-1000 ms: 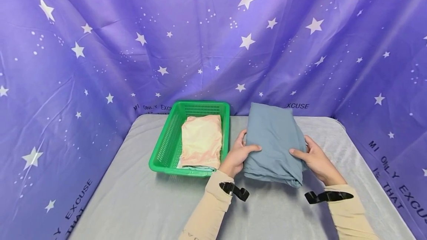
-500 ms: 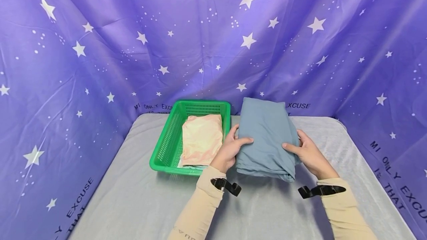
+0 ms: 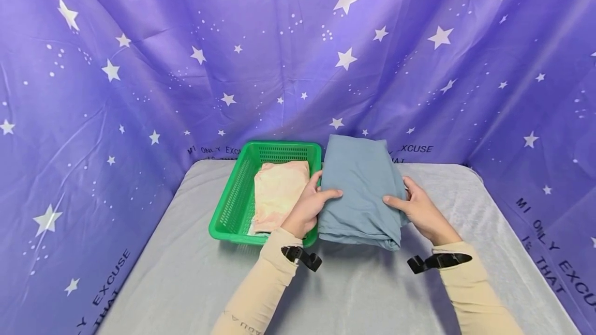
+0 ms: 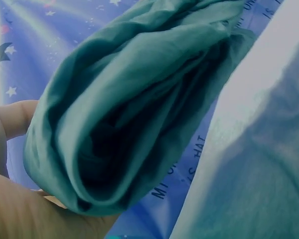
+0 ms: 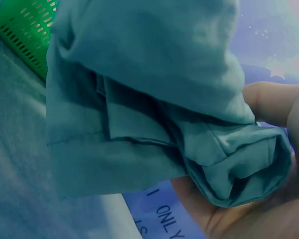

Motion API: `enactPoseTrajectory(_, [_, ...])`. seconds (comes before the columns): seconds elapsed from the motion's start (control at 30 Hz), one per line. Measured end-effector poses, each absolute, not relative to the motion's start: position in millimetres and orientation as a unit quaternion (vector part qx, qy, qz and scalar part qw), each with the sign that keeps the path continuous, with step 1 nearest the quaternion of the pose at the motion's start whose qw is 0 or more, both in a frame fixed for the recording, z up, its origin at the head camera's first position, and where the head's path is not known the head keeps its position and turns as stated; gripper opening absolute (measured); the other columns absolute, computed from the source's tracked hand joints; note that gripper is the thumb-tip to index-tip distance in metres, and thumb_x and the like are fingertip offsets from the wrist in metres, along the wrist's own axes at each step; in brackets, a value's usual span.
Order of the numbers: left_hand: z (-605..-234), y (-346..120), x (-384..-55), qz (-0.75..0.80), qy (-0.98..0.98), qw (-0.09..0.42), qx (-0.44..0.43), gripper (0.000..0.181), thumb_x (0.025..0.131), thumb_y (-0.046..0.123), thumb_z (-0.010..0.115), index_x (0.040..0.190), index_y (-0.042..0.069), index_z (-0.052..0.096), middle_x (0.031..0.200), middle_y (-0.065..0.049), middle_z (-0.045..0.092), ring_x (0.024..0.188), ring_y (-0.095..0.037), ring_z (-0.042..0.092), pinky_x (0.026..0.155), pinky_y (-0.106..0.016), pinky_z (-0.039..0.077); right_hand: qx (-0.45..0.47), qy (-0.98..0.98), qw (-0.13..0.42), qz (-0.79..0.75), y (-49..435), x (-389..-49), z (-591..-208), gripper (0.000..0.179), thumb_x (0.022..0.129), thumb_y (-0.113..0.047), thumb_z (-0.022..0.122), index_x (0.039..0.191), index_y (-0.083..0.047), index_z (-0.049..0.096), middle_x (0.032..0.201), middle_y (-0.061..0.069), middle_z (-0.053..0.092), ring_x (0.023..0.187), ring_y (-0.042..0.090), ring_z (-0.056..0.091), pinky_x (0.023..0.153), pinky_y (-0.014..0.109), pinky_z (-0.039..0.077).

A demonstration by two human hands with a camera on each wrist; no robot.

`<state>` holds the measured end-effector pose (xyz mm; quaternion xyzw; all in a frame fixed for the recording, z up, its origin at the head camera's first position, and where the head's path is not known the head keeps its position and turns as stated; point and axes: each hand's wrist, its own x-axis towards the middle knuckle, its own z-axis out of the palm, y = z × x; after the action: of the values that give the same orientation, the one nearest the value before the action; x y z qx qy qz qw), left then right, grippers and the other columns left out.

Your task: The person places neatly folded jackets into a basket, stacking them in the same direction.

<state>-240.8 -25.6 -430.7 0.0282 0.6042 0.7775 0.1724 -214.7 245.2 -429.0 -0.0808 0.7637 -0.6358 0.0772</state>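
Observation:
A folded blue-grey cloth garment is held above the table between both hands, just right of the green basket. My left hand grips its left edge, thumb on top and fingers beneath. The right hand grips the opposite edge the same way. In the left wrist view the garment shows a rolled, layered fold beside the thumb. Loose layers of the garment show in the right wrist view, with a curled end against the palm. Which kind of garment it is cannot be told.
The green plastic basket stands at the left on the grey cloth-covered table. Inside it lies a folded pale pink cloth over other light fabric. Purple star-printed curtains close in the back and sides.
Both hands have carried the folded garment left, up to the basket's right side. The left forearm now covers more of the basket's front right corner. The basket has stayed put.

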Motion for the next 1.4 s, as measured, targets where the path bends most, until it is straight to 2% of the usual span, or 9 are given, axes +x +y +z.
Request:
enactPoseTrajectory(0.23, [-423.9,-38.4,-240.9,0.761,0.626,0.170,0.022,0.076,0.087,0.012,0.075,0.153,0.030,0.040,0.146,-0.010,0.057,0.127,-0.030,0.058,0.100,-0.044,0.049,-0.087,0.757,0.084,-0.642,234.4,-215.3,-422.6,0.071,0.101,-0.016,0.065,0.156,0.001,0.023,0.115,0.005,0.068,0.092,0.011,0.073,0.078,0.032,0.062])
enactPoseTrajectory(0.33, [-421.3,-45.1,-240.5,0.759,0.628,0.169,0.019,0.079,0.088,0.013,0.075,0.155,0.030,0.038,0.152,-0.010,0.050,0.133,-0.033,0.053,0.105,-0.047,0.047,-0.091,0.749,0.090,-0.650,228.9,-216.6,-421.3,0.071,0.100,-0.014,0.065,0.155,0.001,0.024,0.114,0.003,0.068,0.091,0.011,0.072,0.078,0.032,0.062])
enactPoseTrajectory(0.43, [-420.2,-52.4,-240.5,0.758,0.628,0.173,0.019,0.077,0.087,0.013,0.075,0.153,0.030,0.039,0.152,-0.011,0.047,0.132,-0.034,0.054,0.102,-0.046,0.048,-0.093,0.741,0.096,-0.658,223.1,-217.7,-421.6,0.070,0.100,-0.013,0.065,0.155,0.001,0.024,0.112,-0.002,0.069,0.092,0.010,0.072,0.078,0.031,0.061])
enactPoseTrajectory(0.53, [-419.3,-60.6,-240.5,0.759,0.625,0.180,0.023,0.073,0.088,0.012,0.075,0.150,0.031,0.042,0.148,-0.013,0.051,0.126,-0.035,0.058,0.096,-0.045,0.052,-0.094,0.733,0.102,-0.666,217.1,-219.5,-422.8,0.069,0.099,-0.011,0.066,0.154,0.001,0.025,0.111,-0.005,0.068,0.092,0.010,0.072,0.078,0.031,0.061])
enactPoseTrajectory(0.67, [-417.9,-71.2,-240.7,0.760,0.624,0.180,0.025,0.071,0.087,0.010,0.074,0.148,0.031,0.044,0.144,-0.014,0.056,0.119,-0.033,0.062,0.091,-0.044,0.054,-0.097,0.727,0.106,-0.672,208.5,-223.0,-423.9,0.068,0.099,-0.010,0.066,0.154,0.000,0.026,0.113,-0.004,0.068,0.093,0.010,0.072,0.079,0.031,0.061])
enactPoseTrajectory(0.9, [-414.0,-90.2,-240.1,0.777,0.602,0.179,0.021,0.071,0.088,0.003,0.072,0.149,0.028,0.043,0.141,-0.014,0.055,0.113,-0.029,0.065,0.089,-0.044,0.057,-0.097,0.718,0.105,-0.681,188.9,-227.6,-424.3,0.065,0.098,-0.008,0.066,0.151,0.000,0.030,0.111,-0.002,0.069,0.089,0.012,0.073,0.077,0.032,0.062])
enactPoseTrajectory(1.0, [-411.6,-99.7,-239.8,0.776,0.606,0.175,0.016,0.073,0.088,0.002,0.072,0.149,0.028,0.043,0.141,-0.015,0.056,0.113,-0.029,0.066,0.089,-0.044,0.058,-0.098,0.714,0.099,-0.686,179.2,-229.2,-424.2,0.063,0.098,-0.008,0.066,0.150,0.001,0.031,0.110,-0.002,0.069,0.089,0.011,0.073,0.077,0.032,0.062])
enactPoseTrajectory(1.23, [-407.2,-118.0,-243.6,0.753,0.637,0.163,0.010,0.071,0.088,0.005,0.072,0.150,0.026,0.043,0.146,-0.017,0.052,0.123,-0.033,0.060,0.096,-0.044,0.055,-0.092,0.709,0.097,-0.692,159.9,-234.1,-423.9,0.061,0.098,-0.008,0.066,0.149,0.000,0.034,0.115,0.008,0.068,0.088,0.012,0.073,0.077,0.032,0.062])
enactPoseTrajectory(1.4, [-405.6,-127.6,-247.0,0.740,0.654,0.158,0.003,0.070,0.088,0.007,0.072,0.149,0.025,0.043,0.147,-0.014,0.050,0.124,-0.030,0.057,0.094,-0.041,0.054,-0.086,0.708,0.102,-0.694,149.7,-238.8,-423.3,0.061,0.098,-0.007,0.065,0.149,0.000,0.033,0.120,0.014,0.066,0.088,0.013,0.072,0.077,0.033,0.062])
